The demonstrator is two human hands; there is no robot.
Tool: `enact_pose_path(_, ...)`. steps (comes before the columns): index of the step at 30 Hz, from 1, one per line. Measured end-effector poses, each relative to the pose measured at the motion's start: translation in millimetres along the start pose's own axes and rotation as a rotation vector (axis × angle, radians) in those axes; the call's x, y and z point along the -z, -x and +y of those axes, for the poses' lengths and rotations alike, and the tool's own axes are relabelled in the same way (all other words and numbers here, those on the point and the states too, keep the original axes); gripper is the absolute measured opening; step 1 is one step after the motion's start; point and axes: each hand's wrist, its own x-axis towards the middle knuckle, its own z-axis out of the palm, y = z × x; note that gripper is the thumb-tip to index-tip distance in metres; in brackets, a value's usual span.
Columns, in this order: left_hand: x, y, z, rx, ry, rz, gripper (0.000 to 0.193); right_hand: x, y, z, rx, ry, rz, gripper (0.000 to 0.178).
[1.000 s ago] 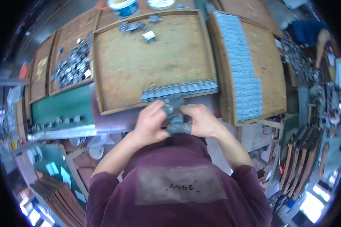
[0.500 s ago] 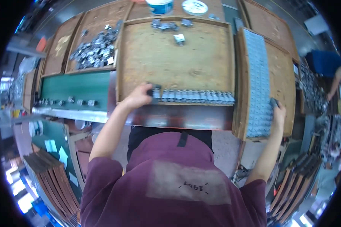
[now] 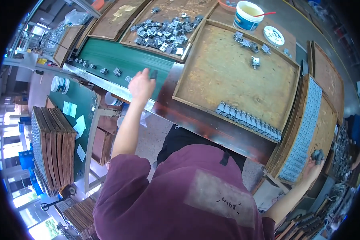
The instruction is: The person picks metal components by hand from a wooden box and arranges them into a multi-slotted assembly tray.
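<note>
My left hand (image 3: 142, 86) is over the green conveyor belt (image 3: 108, 56), its fingers apart, with a dark cover on one finger. Just beside its fingertips lies a small metal part (image 3: 129, 79). Several more such parts trail off to the left along the belt's near edge. At the far right, my right hand (image 3: 313, 167) is beside a block of pale grey parts (image 3: 304, 132) standing in tight rows in a wooden tray (image 3: 323, 138). Its dark-covered fingers are bent together; whether something is between them is hidden.
A wooden tray (image 3: 240, 76) in the middle has a row of metal parts (image 3: 248, 121) along its near edge and several loose ones at the back. Beyond the belt is a heap of parts (image 3: 164, 34). A white-blue bucket (image 3: 249, 16) stands behind; stacked boards (image 3: 54, 148) are at left.
The view has turned to the left. My left hand has left the row's end in the middle tray and reached over the belt. My right hand stays beside the block of parts, its fingers bent closer.
</note>
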Motion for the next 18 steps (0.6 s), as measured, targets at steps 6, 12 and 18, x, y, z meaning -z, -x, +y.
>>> enact_pose_path(6, -35.6, -11.8, -66.1, 0.269, 0.152, -0.343, 0.032, -138.9, 87.2, 7.3, 0.081, 0.074, -0.127, 0.032)
enact_pose_path(12, 4.1, 33.2, 14.4, 0.223, 1.563, -0.59, 0.033, -220.6, 152.6, 16.2, -0.082, 0.001, -0.394, 0.036)
enact_pose_path(18, 53.8, 100.0, 117.6, -0.157, 1.714, -0.81, 0.041, -287.5, 215.3, 0.8, -0.134, 0.169, -0.813, 0.036)
